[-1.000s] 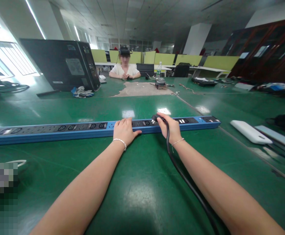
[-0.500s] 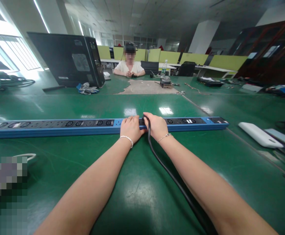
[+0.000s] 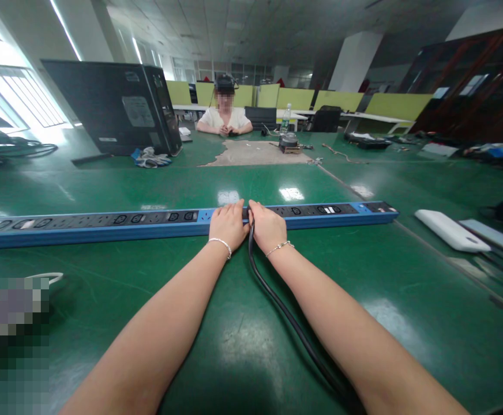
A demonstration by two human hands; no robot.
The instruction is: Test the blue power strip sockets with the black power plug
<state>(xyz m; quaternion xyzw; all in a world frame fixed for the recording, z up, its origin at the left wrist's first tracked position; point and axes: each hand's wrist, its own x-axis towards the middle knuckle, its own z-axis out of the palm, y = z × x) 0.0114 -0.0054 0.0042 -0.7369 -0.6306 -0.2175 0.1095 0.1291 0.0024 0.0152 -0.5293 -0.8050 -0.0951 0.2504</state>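
Observation:
A long blue power strip [image 3: 91, 233] with black sockets lies across the green table. My left hand [image 3: 229, 225] is wrapped over the strip near its middle. Close beside it, my right hand [image 3: 266, 225] grips the plug end of a black cable [image 3: 277, 300] at the strip's top face. The plug itself is mostly hidden by my fingers. From there the cable hangs over the near side of the strip and runs toward me under my right forearm.
A black computer case [image 3: 117, 109] stands at the back left with gloves [image 3: 151, 158] beside it. A white device [image 3: 450, 230] lies at the right. Across the table sits a person [image 3: 224, 118], near a bottle [image 3: 286, 119].
My right hand, with the plug end, has shifted slightly left, closer to my left hand. The cable has swung left too. The whole view has moved a little.

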